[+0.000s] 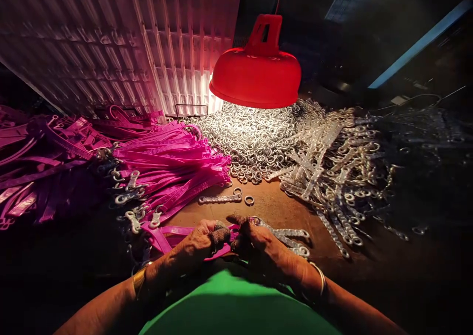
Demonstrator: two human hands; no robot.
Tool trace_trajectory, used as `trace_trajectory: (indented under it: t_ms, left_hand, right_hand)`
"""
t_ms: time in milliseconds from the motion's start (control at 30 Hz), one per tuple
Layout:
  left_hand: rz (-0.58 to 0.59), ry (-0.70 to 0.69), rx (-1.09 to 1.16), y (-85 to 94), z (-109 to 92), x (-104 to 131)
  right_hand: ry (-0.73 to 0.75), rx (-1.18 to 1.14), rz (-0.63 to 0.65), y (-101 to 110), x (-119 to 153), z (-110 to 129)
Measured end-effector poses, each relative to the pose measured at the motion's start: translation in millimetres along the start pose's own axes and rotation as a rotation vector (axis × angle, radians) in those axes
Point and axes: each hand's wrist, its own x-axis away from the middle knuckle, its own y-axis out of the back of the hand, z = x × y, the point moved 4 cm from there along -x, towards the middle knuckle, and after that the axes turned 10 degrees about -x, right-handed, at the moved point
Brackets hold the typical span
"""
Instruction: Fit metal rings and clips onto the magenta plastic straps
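Near the table's front edge, my left hand (pixel 207 236) is closed on a pink strap (pixel 170 232), its fingers partly wrapped in dark coverings. Close beside it on the right, my right hand (pixel 252 232) pinches the strap's other part, where a ring shows at the fingers. Silver chain-like pieces (pixel 291 236) extend right from beneath my right hand. Just beyond both hands lie a single silver piece (pixel 219 199) and a loose ring (pixel 249 200) on the wooden table (pixel 266 197). The exact joint between my fingertips is hidden.
A red lamp (pixel 255 79) hangs over a heap of metal rings (pixel 251 138). Bundled pink straps (pixel 173 162) with metal clasps lie left, and piled silver pieces (pixel 336 167) lie right. A corrugated panel (pixel 177 44) stands behind.
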Motion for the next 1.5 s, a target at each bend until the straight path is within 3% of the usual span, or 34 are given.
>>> trace_trajectory:
  t_ms: [233, 367, 500, 600, 700, 800, 933, 1000, 1067, 1167, 1233, 1367, 1500]
  left_hand:
    - [0.028, -0.132, -0.086, -5.5, -17.5, 4.5]
    - [0.021, -0.035, -0.269, 6.1, -13.3, 9.7]
    - [-0.103, -0.022, -0.626, 40.8, -1.7, 28.6]
    - [-0.249, -0.029, -0.896, 57.3, 10.8, 50.0]
    - [-0.367, -0.028, -1.136, 56.5, 25.6, 67.0]
    - [-0.411, -0.106, -1.150, 50.1, 28.8, 71.8]
    - [-0.540, -0.251, -1.035, 54.6, -1.6, 50.4]
    - [-0.620, -0.397, -1.102, 58.0, -21.3, 26.4]
    - [-0.753, -0.565, -1.265, 60.8, -32.2, -1.6]
    - [-1.010, -0.779, -1.537, 64.0, -26.7, -38.3]
    - [-1.094, -0.877, -1.685, 65.1, -16.0, -54.1]
    - [-1.060, -0.865, -1.855, 69.9, -7.7, -62.5]
    - [-0.857, -0.832, -1.767, 72.9, -22.7, -56.3]
  right_hand:
    - [-0.031, 0.484, -0.091, -13.0, -4.7, -14.9]
    - [0.001, 0.621, -0.045, -3.2, 1.7, -13.7]
    - [-0.104, 0.690, -0.007, 16.8, 15.8, -16.2]
    - [-0.155, 0.687, 0.069, 15.0, 25.7, -22.8]
    - [-0.118, 0.734, 0.081, 9.5, 28.1, -22.4]
    - [-0.021, 0.701, 0.079, 13.1, 20.9, -13.9]
    - [0.035, 0.677, -0.088, 30.7, -7.4, -16.6]
    - [-0.006, 0.747, -0.142, 34.3, -27.9, -30.3]
    - [-0.097, 0.831, -0.103, 32.1, -47.7, -48.4]
    - [-0.191, 0.917, -0.045, 27.6, -65.9, -67.3]
    - [-0.200, 0.919, -0.042, 26.9, -68.9, -72.6]
    - [-0.221, 0.862, -0.015, 30.0, -63.5, -81.5]
    - [-0.194, 0.823, -0.022, 38.8, -57.6, -87.6]
